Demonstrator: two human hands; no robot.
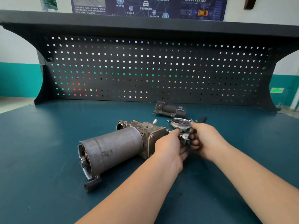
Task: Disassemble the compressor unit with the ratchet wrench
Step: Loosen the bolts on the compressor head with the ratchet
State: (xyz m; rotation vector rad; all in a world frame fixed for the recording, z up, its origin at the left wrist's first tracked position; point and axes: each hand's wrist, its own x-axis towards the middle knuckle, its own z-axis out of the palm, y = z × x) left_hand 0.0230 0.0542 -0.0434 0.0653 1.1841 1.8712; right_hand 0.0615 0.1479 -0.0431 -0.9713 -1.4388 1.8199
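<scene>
The compressor unit (116, 146) lies on its side on the teal bench, its grey motor cylinder toward me and its cast housing at the far end. A round metal cover (180, 124) sits just right of the housing. My left hand (169, 144) and my right hand (203, 136) meet at the housing's right end. Both curl around the shiny head of the ratchet wrench (185, 137). Its dark handle end (203, 119) pokes out behind my right hand. Most of the wrench is hidden by my fingers.
A second, smaller dark compressor part (169, 109) lies farther back near the pegboard (153, 70). A loose bolt (169, 121) lies beside the round cover. A small black clip (93, 185) sticks out at the motor's near end. The bench surface (48, 143) stretches to both sides.
</scene>
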